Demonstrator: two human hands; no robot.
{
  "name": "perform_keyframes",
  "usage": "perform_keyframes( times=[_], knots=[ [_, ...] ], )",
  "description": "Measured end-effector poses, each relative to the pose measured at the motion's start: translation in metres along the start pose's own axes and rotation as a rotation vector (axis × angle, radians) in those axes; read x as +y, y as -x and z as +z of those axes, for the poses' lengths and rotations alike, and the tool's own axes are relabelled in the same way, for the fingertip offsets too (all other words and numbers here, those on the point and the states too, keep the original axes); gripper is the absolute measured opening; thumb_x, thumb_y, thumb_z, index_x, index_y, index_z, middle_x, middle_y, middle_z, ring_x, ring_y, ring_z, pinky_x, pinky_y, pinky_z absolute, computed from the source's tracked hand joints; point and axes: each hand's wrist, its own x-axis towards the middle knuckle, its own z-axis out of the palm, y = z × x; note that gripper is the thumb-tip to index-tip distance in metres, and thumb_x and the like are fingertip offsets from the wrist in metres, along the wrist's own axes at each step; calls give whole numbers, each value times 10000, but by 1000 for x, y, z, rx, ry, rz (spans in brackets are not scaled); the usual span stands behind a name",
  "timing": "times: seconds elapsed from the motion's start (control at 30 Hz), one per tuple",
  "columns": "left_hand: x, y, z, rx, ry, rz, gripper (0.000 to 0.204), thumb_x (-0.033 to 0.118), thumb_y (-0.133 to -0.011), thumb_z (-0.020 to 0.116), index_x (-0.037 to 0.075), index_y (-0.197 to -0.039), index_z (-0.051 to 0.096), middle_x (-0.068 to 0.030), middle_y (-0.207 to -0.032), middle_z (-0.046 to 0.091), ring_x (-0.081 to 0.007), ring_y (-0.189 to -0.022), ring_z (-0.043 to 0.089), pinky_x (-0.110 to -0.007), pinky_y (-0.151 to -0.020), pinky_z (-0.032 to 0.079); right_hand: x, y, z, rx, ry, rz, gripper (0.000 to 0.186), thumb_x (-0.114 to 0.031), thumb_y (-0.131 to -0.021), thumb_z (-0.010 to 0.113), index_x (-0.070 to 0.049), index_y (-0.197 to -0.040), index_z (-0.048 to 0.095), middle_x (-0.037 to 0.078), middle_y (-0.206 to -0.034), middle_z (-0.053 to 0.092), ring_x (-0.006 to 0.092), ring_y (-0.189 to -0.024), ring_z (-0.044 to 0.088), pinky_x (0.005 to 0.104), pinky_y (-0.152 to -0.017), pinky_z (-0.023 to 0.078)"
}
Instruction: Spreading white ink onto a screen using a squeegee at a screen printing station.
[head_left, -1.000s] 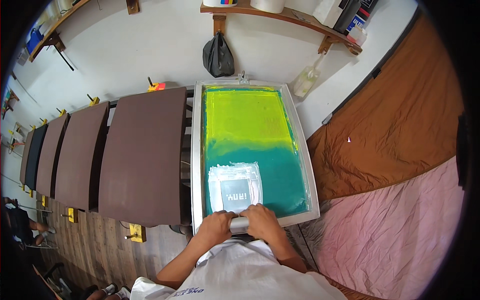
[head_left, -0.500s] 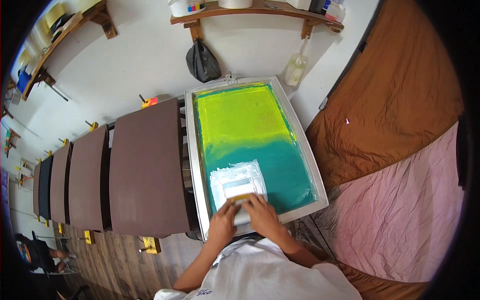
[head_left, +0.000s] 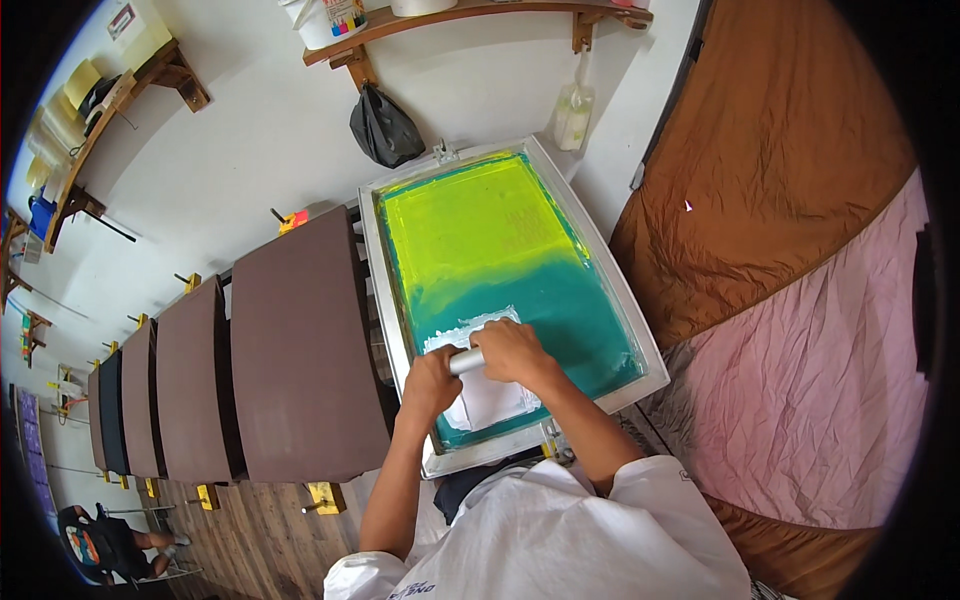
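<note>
My left hand and my right hand both grip the silver handle of a squeegee, one at each end. The squeegee rests over a patch of thick white ink in the lower left part of a framed screen. The screen's mesh is coated yellow-green at the far end and teal nearer me, inside a pale rectangular frame. The squeegee's blade is hidden by my hands and the ink. A metal clamp sits at the frame's far edge.
A row of brown padded boards with yellow brackets runs leftward. Wooden shelves with containers and a hanging black bag are on the wall. Brown and pink cloth covers the right side. A person is at lower left.
My hands and squeegee have moved forward, away from me, over the ink patch. The white ink now covers the grey design area seen earlier. The view has swung and tilted slightly.
</note>
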Motion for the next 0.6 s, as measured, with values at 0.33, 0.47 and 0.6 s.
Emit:
perform_keyframes(
  times=[0.33, 0.47, 0.6],
  knots=[
    [26, 69, 16, -14, 65, 68, 510, -51, -665, 638, 70, -1160, 636, -186, -1114, 657, -413, -926, 654, -468, -817, 546, -15, 74, 19, 88, -53, -9, 308, -5, -675, 643, -59, -977, 672, 122, -1011, 612, 339, -1015, 573, 443, -813, 534],
    [28, 93, 20, -78, 108, 48, 509, -45, -655, 642, 65, -1152, 638, -174, -1117, 665, -406, -921, 661, -465, -817, 552, -23, 99, 20, 4, -77, 7, 355, -4, -672, 652, -63, -1021, 681, 130, -1005, 623, 341, -1023, 573, 443, -825, 532],
    [33, 86, 11, -222, 126, -9, 424, -1, -681, 625, 62, -1097, 671, -209, -965, 689, -409, -873, 666, -472, -812, 545, -19, 96, 6, -145, -62, 44, 303, -17, -693, 651, -68, -984, 717, 160, -977, 668, 362, -993, 618, 452, -844, 530]
  ],
)
